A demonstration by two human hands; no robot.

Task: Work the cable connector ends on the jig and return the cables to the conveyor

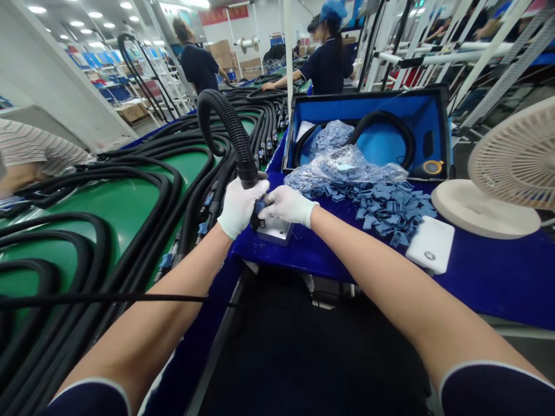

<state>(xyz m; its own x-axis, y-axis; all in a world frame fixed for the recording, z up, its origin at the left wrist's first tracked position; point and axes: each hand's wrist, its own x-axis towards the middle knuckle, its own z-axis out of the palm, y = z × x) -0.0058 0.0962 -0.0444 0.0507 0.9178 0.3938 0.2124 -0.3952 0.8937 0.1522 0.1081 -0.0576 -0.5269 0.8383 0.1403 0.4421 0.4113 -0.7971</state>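
Observation:
My left hand (241, 203), in a white glove, is wrapped round the end of a black corrugated hose (234, 136), which rises and curls over to the left. Close beside it, my gloved right hand (286, 204) pinches a small blue plastic clip (260, 206) against the hose's end fitting. Both hands are over a metal block (277, 230) at the edge of the blue table. The fingers partly hide the clip and the fitting.
Several long black hoses (143, 190) cover the green bench to the left. Right of my hands lie a heap of blue clips (392, 211), a plastic bag (342, 167), a white power bank (431, 245) and a fan (520, 156). Behind them stands a blue bin (373, 104). Co-workers stand beyond.

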